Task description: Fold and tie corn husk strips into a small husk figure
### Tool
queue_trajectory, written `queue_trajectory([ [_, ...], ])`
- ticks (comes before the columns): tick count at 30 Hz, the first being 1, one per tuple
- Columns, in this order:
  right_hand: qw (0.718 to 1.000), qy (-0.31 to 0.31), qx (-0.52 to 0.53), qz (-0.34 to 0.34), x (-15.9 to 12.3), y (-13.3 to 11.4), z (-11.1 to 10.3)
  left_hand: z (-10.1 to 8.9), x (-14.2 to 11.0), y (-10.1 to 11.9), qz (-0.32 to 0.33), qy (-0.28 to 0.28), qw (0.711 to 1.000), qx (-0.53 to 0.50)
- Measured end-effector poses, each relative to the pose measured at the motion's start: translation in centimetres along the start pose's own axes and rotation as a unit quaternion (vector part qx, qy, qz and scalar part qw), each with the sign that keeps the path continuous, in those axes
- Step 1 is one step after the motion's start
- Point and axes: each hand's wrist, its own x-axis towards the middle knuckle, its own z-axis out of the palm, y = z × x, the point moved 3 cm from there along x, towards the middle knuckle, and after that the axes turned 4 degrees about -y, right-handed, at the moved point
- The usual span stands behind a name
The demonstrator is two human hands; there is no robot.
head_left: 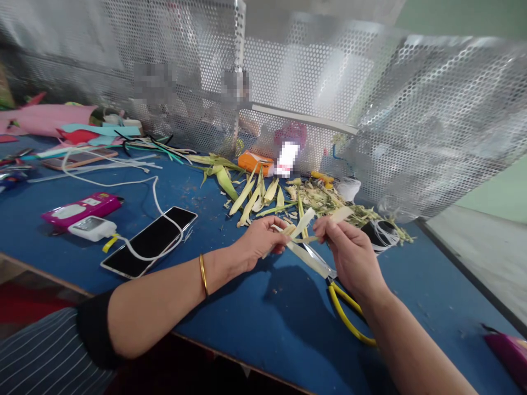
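Pale corn husk strips cross between my two hands above the blue table. My left hand pinches the strips where they meet, thumb and fingers pressed together. Closed on the other side, my right hand grips a husk strip, with one pale end sticking up past its fingertips. Beneath the strips lies a pair of scissors with yellow handles, its blades partly covered by husk and its handles partly by my right hand. Several loose corn husks lie just beyond my hands.
Husk scraps pile up along the perforated metal screen at the back. A black spool with white cord stands right. Left are a phone, a white cable and a magenta box. An orange packet sits behind.
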Motion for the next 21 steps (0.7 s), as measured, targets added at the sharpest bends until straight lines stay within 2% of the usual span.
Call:
queue_trajectory([
  [4,0.988,-0.09,-0.108,0.062,0.1,0.2,0.4,-0.2,0.3,-0.3,-0.008,-0.002,1.0,-0.023],
  [7,0.976,-0.136,-0.142,0.095,0.1,0.5,0.6,-0.2,0.4,-0.4,-0.007,-0.015,0.999,-0.039],
  [21,0.959,-0.161,-0.132,0.193,-0.3,2.1,1.4,0.2,0.2,-0.5,-0.02,-0.02,0.999,-0.045],
])
